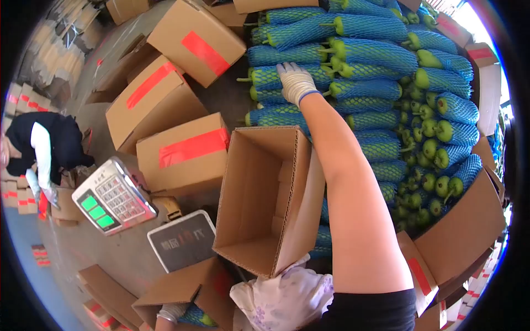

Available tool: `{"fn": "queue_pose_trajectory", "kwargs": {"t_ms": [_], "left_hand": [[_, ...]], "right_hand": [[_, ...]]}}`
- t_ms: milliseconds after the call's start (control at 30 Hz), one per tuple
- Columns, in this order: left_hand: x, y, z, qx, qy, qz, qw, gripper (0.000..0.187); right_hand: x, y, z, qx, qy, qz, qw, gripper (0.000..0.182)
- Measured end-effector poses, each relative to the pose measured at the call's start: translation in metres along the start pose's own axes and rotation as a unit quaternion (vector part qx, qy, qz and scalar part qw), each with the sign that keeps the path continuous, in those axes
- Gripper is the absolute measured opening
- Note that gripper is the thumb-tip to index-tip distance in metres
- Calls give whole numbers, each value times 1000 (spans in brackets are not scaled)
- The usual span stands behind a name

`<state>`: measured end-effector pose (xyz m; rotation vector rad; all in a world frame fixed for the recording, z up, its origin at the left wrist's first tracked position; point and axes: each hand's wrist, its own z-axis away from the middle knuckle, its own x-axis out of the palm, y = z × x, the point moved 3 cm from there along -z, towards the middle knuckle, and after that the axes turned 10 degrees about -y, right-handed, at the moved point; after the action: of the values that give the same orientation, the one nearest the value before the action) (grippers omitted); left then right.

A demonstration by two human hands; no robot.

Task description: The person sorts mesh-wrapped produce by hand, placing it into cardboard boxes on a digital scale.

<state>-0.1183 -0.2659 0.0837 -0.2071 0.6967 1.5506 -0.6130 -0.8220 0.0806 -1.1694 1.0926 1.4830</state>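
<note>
My right hand (297, 83), in a pale knitted glove, lies on top of stacked green produce in blue netting (270, 77), with its fingertips apart. At the bottom left, my left hand (174, 311), also gloved, is inside the opening of a cardboard box (215, 287). Beside it in that box is blue-netted green produce (194, 315). The fingers of my left hand are mostly hidden. An open box with nothing in it (259, 209) stands between my arms, close to my body.
A scale display (113, 198) with green screens and a scale platform (185, 240) stand left of centre. Taped boxes (182, 151) lie beyond them. At the far left, another person (47, 143) bends over a box. Loose green produce (419, 127) and an open carton (464, 226) are at the right.
</note>
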Motion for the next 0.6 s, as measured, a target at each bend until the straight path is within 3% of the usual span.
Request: {"fn": "queue_pose_trajectory", "kwargs": {"t_ms": [67, 167, 233, 300, 367, 400, 533, 600], "left_hand": [[-5, -1, 0, -14, -1, 13, 1000, 46], [-30, 18, -4, -28, -13, 53, 998, 46], [-37, 20, -6, -34, -18, 63, 997, 46], [-39, 21, -9, -35, -19, 69, 997, 46], [-41, 22, -7, -35, -19, 72, 997, 46], [-40, 23, -6, -37, -19, 74, 996, 46], [-37, 21, -5, -40, -14, 79, 996, 46], [-34, 19, -5, -42, -9, 86, 995, 46]], "right_hand": [[5, 0, -15, -3, 33, 28, 999, 73], [-11, -7, -22, 0, -49, 19, 999, 77], [-9, -19, -22, -92, -84, 127, 984, 80], [-2, -14, -21, -95, -85, 117, 985, 77], [21, -9, -22, -125, 20, 115, 985, 77], [18, -9, -20, -132, -28, 107, 985, 61], [-18, -16, -6, -179, -55, 120, 975, 64], [-58, -17, 7, -78, 61, -91, 991, 77]]}}
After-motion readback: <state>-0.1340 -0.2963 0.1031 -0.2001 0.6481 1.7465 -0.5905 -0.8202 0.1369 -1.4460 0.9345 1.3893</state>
